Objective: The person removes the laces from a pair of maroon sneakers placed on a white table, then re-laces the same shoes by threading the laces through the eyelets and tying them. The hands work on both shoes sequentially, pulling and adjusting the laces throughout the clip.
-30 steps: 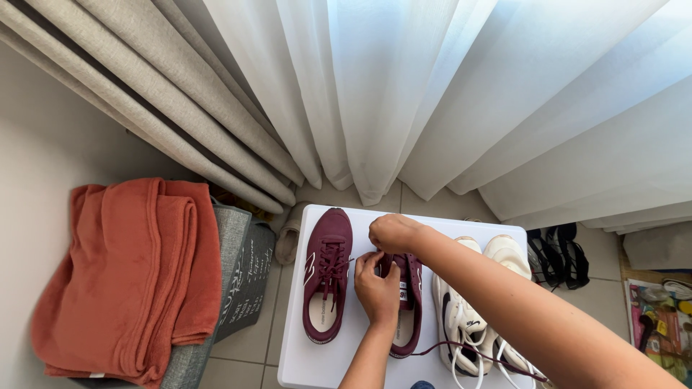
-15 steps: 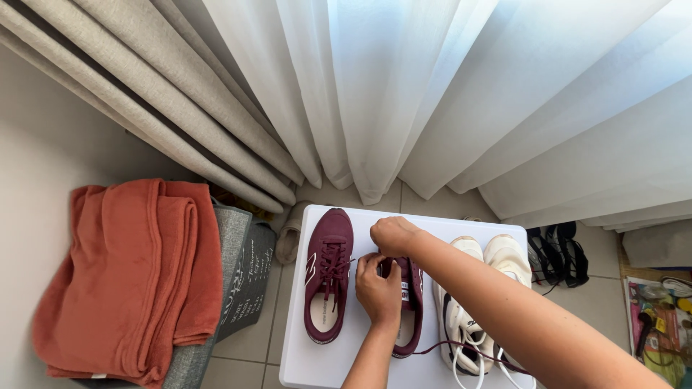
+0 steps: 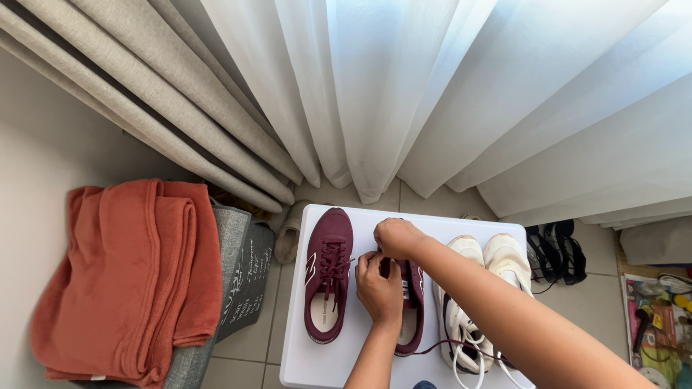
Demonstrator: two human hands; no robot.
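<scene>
Two maroon sneakers stand on a small white table [image 3: 310, 367]. The left sneaker [image 3: 327, 272] is laced and untouched. My left hand [image 3: 378, 288] and my right hand [image 3: 396, 238] are both closed on the front of the right maroon sneaker [image 3: 411, 317], pinching its maroon shoelace [image 3: 461, 349] near the eyelets. The lace's loose end trails to the right across the white shoes. My hands cover the sneaker's toe.
A pair of white sneakers [image 3: 476, 302] sits to the right on the table. An orange blanket [image 3: 130, 277] lies on a grey basket [image 3: 241, 277] at left. Black sandals [image 3: 553, 253] and a beige slipper [image 3: 290, 236] are on the tiled floor, curtains behind.
My right hand has slid slightly down and toward me along the sneaker's front. My left hand has stayed on the lace with a small shift upward.
</scene>
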